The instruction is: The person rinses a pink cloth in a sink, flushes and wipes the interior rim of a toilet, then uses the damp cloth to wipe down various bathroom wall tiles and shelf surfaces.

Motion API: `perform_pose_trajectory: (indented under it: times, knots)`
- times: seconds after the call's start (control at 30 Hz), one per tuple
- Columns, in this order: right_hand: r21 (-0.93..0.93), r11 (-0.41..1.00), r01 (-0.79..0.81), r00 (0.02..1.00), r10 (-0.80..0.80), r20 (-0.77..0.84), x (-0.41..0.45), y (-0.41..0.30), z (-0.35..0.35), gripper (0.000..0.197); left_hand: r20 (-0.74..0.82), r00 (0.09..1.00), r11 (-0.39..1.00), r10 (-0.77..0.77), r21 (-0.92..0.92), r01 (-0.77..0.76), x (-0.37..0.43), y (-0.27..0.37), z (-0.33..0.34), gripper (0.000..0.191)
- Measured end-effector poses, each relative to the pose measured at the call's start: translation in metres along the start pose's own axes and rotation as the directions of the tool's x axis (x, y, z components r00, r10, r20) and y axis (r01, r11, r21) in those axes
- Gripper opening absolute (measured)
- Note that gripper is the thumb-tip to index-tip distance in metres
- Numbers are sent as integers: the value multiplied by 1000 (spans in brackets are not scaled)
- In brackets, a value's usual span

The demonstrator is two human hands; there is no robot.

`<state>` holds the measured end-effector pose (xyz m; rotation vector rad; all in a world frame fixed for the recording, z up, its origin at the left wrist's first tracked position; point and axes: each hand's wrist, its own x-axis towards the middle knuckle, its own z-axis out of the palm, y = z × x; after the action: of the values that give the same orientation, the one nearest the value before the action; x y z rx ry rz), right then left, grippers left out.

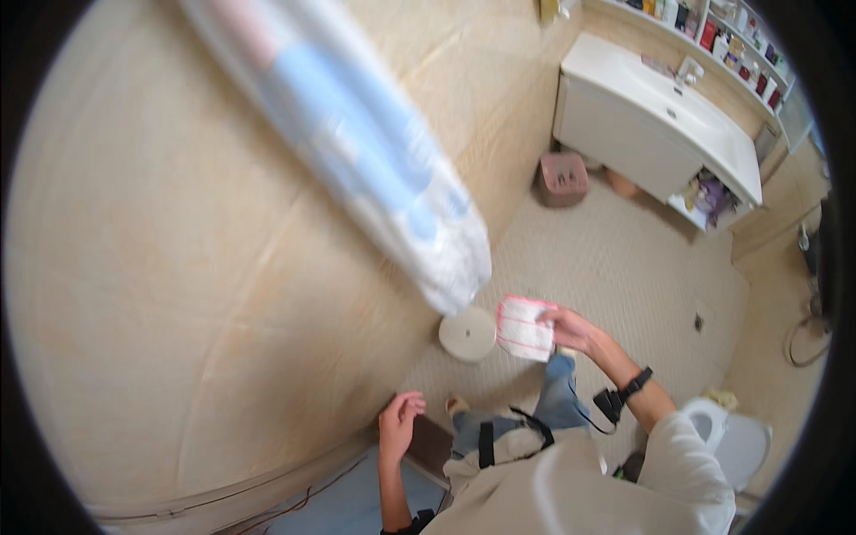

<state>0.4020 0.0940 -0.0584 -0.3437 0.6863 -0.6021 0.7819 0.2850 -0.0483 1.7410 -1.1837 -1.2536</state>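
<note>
My right hand (570,328) grips the edge of a white cloth with pink stripes and a pink border (526,328), held above the tiled floor. My left hand (400,422) is raised near the wall, its fingers loosely bent, with nothing seen in it. Between my hands and farther forward stands a round off-white lidded object (467,334), close to the cloth in the picture. A blue, white and pink towel or cloth (361,147) hangs along the wall at the upper left, blurred.
A pink waste bin (564,179) stands near the white washbasin cabinet (628,134), whose lower compartment stands open. Shelves of bottles (735,50) are above it. A toilet (742,445) with raised lid is at right. A floor drain (699,322) lies in the tiles.
</note>
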Motion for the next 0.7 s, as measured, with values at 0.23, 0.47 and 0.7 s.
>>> perform_pose_trajectory:
  times: [0.23, 0.47, 0.7]
  knots:
    - [88, 926, 367, 929, -360, -92, -52, -179, -123, 57, 148, 989, 994, 11, 110, -28, 84, 111, 140, 24]
    - [-426, 407, 808, 482, -872, 82, -21, -291, -7, 53, 139, 990, 974, 28, 220, -58, 101, 138, 183, 23]
    - [-306, -764, 568, -383, -574, 724, 64, -347, 228, 57, -64, 992, 993, 112, 46, -109, 95, 130, 184, 25]
